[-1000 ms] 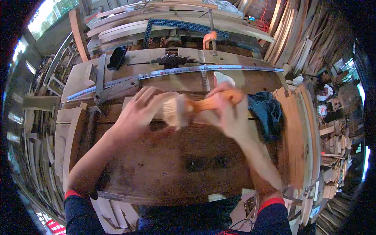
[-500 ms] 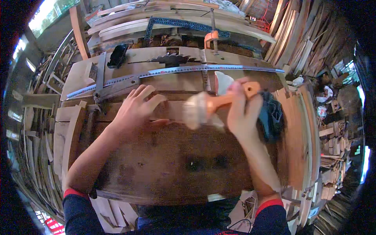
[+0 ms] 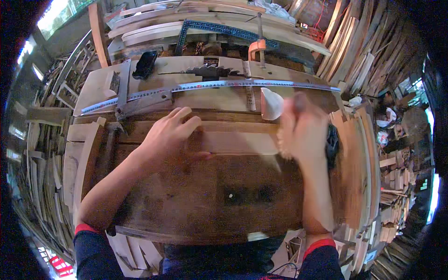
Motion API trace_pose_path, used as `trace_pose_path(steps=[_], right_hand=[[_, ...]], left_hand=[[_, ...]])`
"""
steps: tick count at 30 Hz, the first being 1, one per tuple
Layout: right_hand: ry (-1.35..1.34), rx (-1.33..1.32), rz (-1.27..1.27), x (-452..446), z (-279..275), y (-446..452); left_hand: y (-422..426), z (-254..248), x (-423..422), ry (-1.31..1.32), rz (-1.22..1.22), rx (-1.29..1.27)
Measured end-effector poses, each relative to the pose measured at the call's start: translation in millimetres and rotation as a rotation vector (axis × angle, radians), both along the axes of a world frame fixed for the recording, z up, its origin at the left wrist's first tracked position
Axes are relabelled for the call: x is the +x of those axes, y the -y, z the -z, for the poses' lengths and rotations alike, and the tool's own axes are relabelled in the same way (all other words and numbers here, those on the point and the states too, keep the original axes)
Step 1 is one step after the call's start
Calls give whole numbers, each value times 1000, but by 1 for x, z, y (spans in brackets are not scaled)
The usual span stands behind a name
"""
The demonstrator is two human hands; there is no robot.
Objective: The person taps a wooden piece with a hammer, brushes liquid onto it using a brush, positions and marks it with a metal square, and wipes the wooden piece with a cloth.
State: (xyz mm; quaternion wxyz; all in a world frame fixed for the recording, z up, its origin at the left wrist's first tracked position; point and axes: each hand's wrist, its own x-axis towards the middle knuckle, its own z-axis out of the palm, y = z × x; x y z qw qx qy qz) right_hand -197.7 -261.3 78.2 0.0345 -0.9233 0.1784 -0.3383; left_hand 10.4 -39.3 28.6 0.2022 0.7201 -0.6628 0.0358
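My left hand (image 3: 170, 133) is braced across a pale wooden strip (image 3: 242, 141), its thumb on the near edge and its fingers over the far side. Smeared by motion, my right hand (image 3: 305, 128) is closed round a brush near the right end of the strip. Only the pale bristles of the brush (image 3: 283, 142) show below my fingers; its handle is mostly hidden. A folded piece of sheet (image 3: 271, 103), white with a reddish side, lies just beyond, to the left of my right hand.
A long steel ruler (image 3: 219, 84) lies across the bench (image 3: 186, 200). Behind it are a saw blade (image 3: 210, 71), a black tray (image 3: 145, 64), an orange clamp (image 3: 256, 46) and a dark square (image 3: 219, 29). Stacked boards (image 3: 357, 168) stand along the right side.
My right hand has swung the brush right and turned it, so its orange handle no longer shows and more of the strip is visible. My left hand stays nearly in place.
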Motion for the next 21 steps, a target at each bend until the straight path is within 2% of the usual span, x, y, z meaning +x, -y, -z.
trace_pose_path(steps=[2, 5, 7, 10, 12, 13, 16, 19, 21], right_hand=[[95, -10, -201, 7, 13, -27], [187, 265, -415, 12, 11, -55], [208, 80, -242, 14, 33, -46], [264, -339, -113, 11, 39, -21], [285, -171, -126, 6, 34, 8], [279, 160, -157, 1, 32, 21], [242, 315, -51, -8, 15, 42], [202, 277, -6, -6, 11, 36], [328, 176, -92, -1, 25, 38]], left_hand=[[1, -1, 0, 8, 1, 19], [0, -1, 0, -34, 4, 25], [0, -3, 0, -40, 1, 30], [-1, 0, 0, -31, 10, 2], [-2, 1, 1, -28, 19, -19], [-2, 2, 0, -30, 22, -26], [-2, -1, 0, -54, 27, -10], [-2, -2, -2, -54, 12, -4], [0, -2, -4, -55, 2, 7]])
